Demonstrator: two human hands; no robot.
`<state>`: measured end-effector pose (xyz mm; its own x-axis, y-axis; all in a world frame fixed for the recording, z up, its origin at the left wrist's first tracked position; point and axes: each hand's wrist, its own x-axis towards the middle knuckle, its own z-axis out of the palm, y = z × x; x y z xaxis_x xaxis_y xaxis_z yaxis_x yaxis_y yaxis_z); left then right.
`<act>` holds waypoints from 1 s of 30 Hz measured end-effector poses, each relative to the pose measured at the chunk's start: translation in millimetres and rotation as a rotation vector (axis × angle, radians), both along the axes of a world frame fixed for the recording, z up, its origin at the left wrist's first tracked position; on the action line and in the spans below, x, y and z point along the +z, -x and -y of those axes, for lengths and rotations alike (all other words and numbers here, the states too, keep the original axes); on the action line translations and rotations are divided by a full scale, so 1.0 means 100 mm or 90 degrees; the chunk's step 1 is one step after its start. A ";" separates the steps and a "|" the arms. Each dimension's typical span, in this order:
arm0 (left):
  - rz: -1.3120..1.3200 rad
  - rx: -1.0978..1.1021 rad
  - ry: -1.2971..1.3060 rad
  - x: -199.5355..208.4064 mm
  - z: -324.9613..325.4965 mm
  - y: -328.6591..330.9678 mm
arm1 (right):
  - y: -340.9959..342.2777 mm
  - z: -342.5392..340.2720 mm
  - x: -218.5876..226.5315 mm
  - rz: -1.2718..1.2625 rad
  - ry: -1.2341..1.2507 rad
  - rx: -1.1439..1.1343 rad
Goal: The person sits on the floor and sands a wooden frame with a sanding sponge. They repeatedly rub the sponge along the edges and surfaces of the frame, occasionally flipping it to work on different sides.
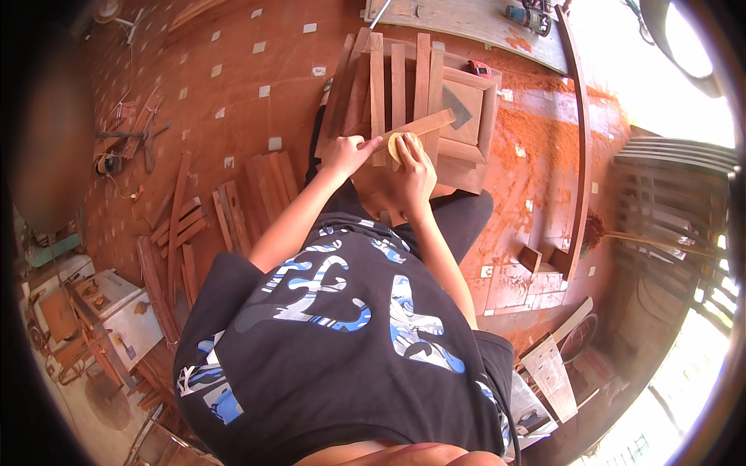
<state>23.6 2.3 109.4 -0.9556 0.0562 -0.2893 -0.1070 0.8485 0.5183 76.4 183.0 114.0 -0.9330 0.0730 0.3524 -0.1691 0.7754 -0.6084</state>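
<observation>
My left hand is closed around the near end of a wooden strip, which slants up to the right over a paneled wooden piece. In my right hand is a round yellow sanding disc, pressed by the fingers against the strip close to my left hand. Beneath and beyond the hands, several narrow wooden strips lie side by side, pointing away from me. A dark triangular patch shows by the strip's far end; I cannot tell what it is.
A small red device sits on the panel's far right corner. Behind stands a pale board bearing a power tool. Wood pieces lie on the floor at left. A long beam and orange sawdust are at right.
</observation>
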 end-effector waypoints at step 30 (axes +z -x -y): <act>0.076 0.094 -0.134 -0.57 0.21 0.19 | -0.33 -0.58 -0.13 0.303 1.254 -0.265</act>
